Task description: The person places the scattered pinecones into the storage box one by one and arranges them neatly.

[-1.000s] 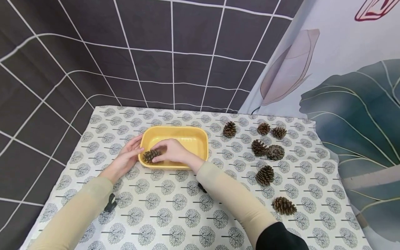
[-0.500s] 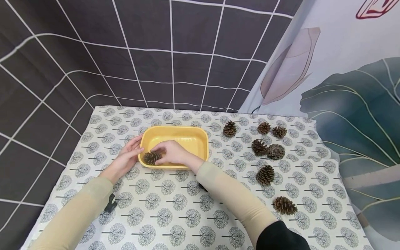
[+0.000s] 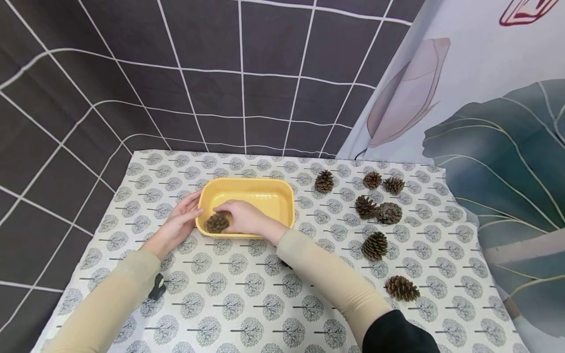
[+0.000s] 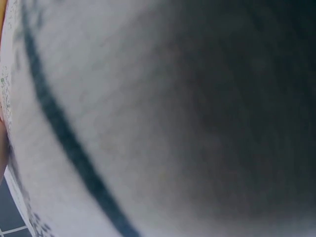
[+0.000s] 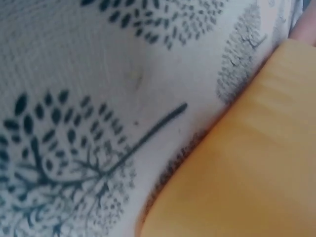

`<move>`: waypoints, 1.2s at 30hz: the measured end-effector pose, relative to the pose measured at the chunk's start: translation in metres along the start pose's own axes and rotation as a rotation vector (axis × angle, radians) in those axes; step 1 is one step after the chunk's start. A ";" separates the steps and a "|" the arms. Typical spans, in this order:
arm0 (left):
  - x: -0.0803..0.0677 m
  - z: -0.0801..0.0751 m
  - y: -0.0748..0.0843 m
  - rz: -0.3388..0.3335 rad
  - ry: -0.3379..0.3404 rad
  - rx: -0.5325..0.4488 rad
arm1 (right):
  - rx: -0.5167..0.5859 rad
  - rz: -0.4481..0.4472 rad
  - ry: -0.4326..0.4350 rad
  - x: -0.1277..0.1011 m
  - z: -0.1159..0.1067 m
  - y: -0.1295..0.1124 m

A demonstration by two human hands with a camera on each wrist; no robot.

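Note:
In the head view my right hand reaches down into a yellow rectangular plastic tub. Its fingers and thumb hold a brown pine cone low in the tub's near left corner. At the tub's left end is my left hand, with fingers along the outer wall and the thumb over the rim. The right wrist view shows the tub's yellow side wall close up beside the cloth. Mostly blurred cloth fills the left wrist view, so the left hand's work is hidden there.
Several pine cones lie to the right of the tub, including a single cone near its right end, a cone mid-right and a cone nearer the front. A tree-print cloth covers the table. Dark grid-patterned curtain hangs behind.
The pine cone has turned in my right hand and shifted slightly to the right within the tub. My left hand and the tub have stayed in place.

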State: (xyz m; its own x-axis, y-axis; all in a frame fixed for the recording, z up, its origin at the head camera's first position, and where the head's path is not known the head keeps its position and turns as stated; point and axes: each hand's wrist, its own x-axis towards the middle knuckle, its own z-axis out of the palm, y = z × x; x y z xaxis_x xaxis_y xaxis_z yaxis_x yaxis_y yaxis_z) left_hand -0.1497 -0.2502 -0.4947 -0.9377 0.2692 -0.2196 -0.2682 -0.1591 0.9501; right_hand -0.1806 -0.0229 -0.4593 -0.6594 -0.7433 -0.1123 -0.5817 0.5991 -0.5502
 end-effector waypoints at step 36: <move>0.002 -0.003 -0.001 -0.001 0.006 -0.028 | 0.071 -0.006 0.194 -0.180 -0.120 0.031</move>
State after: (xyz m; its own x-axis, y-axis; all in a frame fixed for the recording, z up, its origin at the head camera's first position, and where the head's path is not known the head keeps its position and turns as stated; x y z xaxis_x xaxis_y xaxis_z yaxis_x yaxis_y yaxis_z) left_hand -0.1518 -0.2525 -0.4964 -0.9387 0.2635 -0.2224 -0.2755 -0.1856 0.9432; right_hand -0.1371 0.1652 -0.3564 -0.7393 -0.6716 0.0489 -0.5556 0.5673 -0.6078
